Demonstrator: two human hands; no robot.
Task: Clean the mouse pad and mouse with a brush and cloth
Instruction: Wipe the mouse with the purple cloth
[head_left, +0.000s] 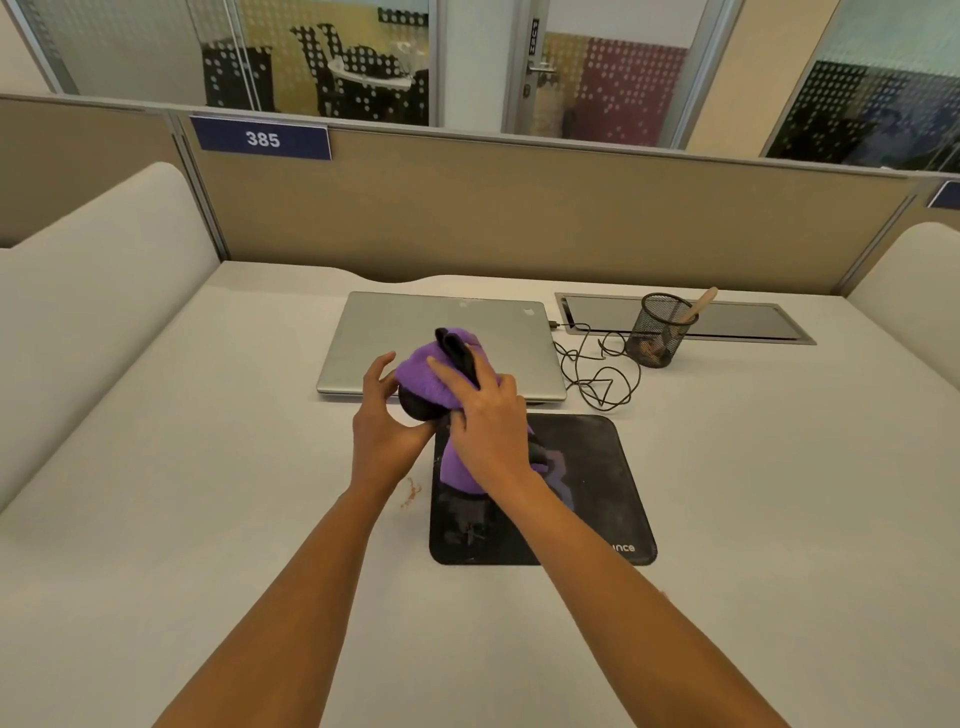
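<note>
My left hand (382, 431) holds a black mouse (421, 408) lifted above the desk, just left of the black mouse pad (597, 467). A purple cloth (426, 376) is draped over the mouse, and my right hand (483, 415) presses it against the mouse from the right. The cloth's loose end hangs down onto the pad beneath my right wrist. A brush with a wooden handle (701, 304) stands in a black mesh cup (660, 332) at the back right.
A closed silver laptop (395, 332) lies behind my hands. A tangled black cable (597, 374) runs from it toward the mesh cup. A recessed desk hatch (748, 319) sits at the back right. A small brown stain (410, 491) marks the desk left of the pad.
</note>
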